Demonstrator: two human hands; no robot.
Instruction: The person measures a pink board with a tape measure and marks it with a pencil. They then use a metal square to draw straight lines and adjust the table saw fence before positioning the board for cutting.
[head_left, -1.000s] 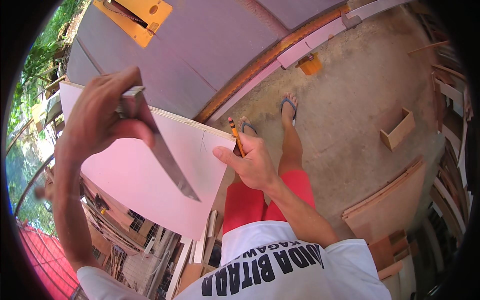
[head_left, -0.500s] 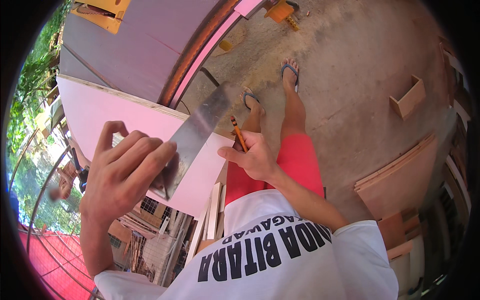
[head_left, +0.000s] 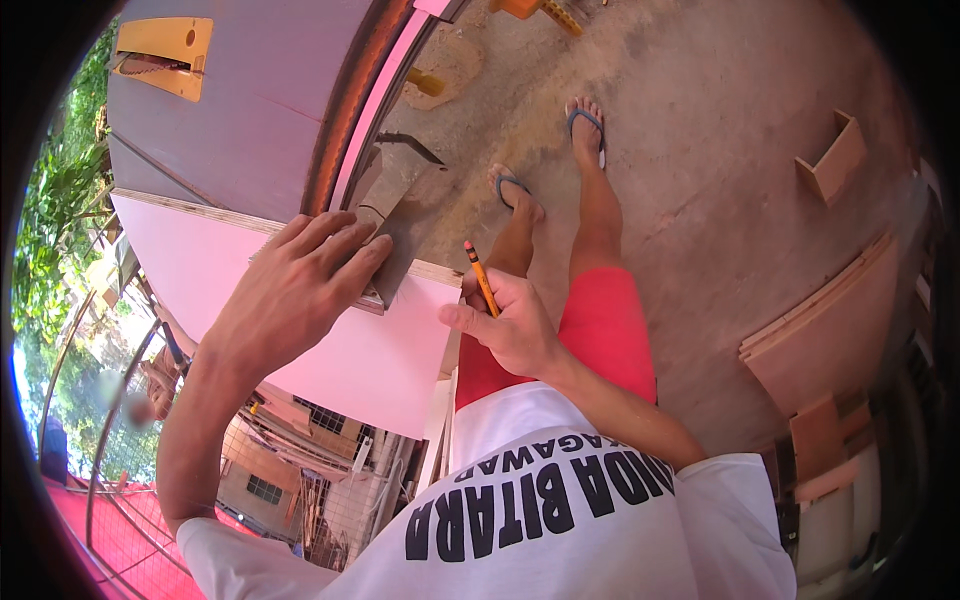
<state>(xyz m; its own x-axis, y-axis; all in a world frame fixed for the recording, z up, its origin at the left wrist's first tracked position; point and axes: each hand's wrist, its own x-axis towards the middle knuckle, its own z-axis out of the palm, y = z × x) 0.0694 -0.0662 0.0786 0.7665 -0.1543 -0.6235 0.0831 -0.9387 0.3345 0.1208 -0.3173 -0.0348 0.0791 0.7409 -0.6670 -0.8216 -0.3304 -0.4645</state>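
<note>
My left hand [head_left: 300, 275] is pressed down, fingers curled, over a flat metal square [head_left: 398, 275] at the edge of a pink-faced plywood board [head_left: 380, 370]. The hand covers most of the tool, and its grey blade reaches past the board's far edge. My right hand [head_left: 515, 325] is closed around an orange pencil [head_left: 483, 283], eraser end up, beside the board's right corner. The pencil's tip is hidden by the hand.
Beyond the board stands a grey saw table [head_left: 230, 110] with a yellow insert [head_left: 170, 55] and a toothed blade. A small open wooden box [head_left: 832, 160] and leaning plywood sheets [head_left: 820, 330] are at right. A wire-mesh fence [head_left: 110, 500] stands at left.
My left hand has brought the metal square down from above the board onto its edge, and its fingers have flattened over it. My right hand keeps the pencil in nearly the same place.
</note>
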